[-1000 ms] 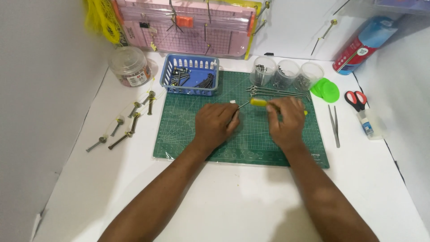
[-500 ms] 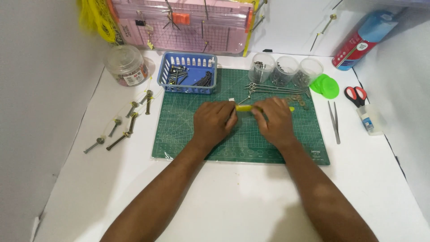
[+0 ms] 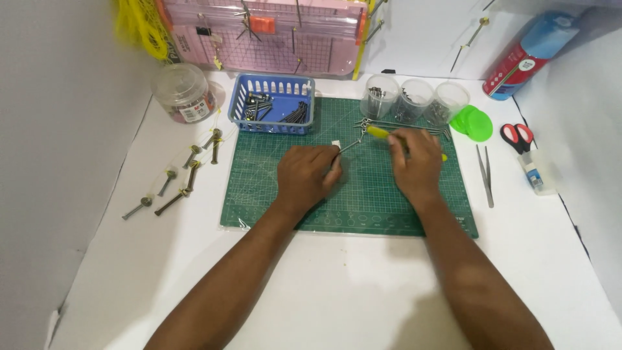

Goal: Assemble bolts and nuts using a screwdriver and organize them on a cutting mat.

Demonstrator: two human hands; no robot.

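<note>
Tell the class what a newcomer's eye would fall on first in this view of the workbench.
First, the two hands at the middle of the green mat: the right hand holds a yellow-handled tool, its metal tip reaching to the left hand. Next, the blue basket of metal parts behind the mat, and the row of bolts lying on the white table to the left.

A white table carries a green cutting mat at its middle. Left of the mat lie several bolts; beyond its far left corner stands a clear jar. Right of the mat lie tweezers and red-handled scissors.
</note>
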